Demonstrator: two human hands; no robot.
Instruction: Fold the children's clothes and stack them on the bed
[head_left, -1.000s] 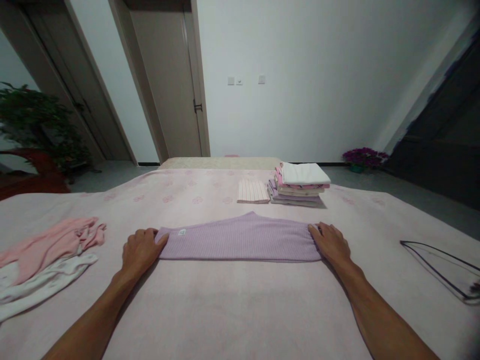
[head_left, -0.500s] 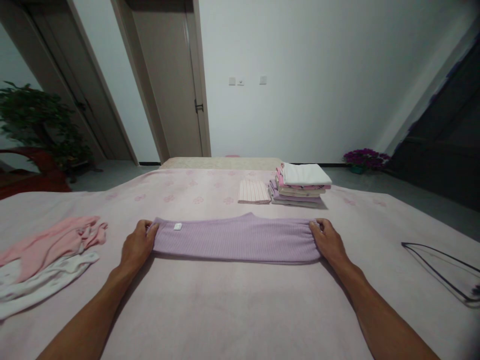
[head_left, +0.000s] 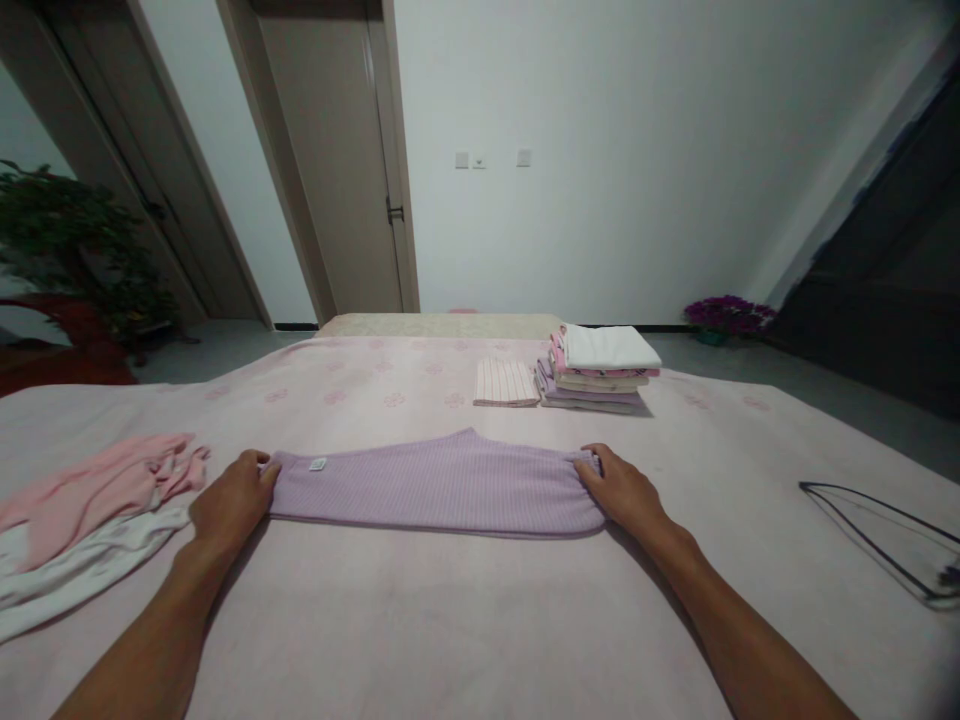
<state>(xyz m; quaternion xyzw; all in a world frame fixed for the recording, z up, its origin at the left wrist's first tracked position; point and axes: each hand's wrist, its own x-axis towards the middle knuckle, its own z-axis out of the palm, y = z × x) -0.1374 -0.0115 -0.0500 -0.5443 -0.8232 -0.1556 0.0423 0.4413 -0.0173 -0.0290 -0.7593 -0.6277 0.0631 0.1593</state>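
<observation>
A lilac ribbed garment (head_left: pixel 442 487), folded lengthwise into a long strip, lies across the bed in front of me; it looks like a pair of pants. My left hand (head_left: pixel 238 492) pinches its left end, close to a small white label (head_left: pixel 318 464). At the opposite end my right hand (head_left: pixel 619 482) grips the fabric between thumb and fingers, bunching it slightly. The upper edge rises to a small peak near the middle, and the lower edge is nearly straight. Parts of the fingertips on both hands are hidden by the cloth.
Pink and white clothes (head_left: pixel 97 510) lie loosely at the left. Farther back sit a folded striped cloth (head_left: pixel 506 383) and a stack of folded clothes (head_left: pixel 604 365). A black wire hanger (head_left: pixel 870 530) rests at the right on the pink bedsheet (head_left: pixel 420 620).
Both hands have shifted left and slightly toward me, carrying the lilac garment along. Its middle peak now stands farther left. The other clothes have stayed in place.
</observation>
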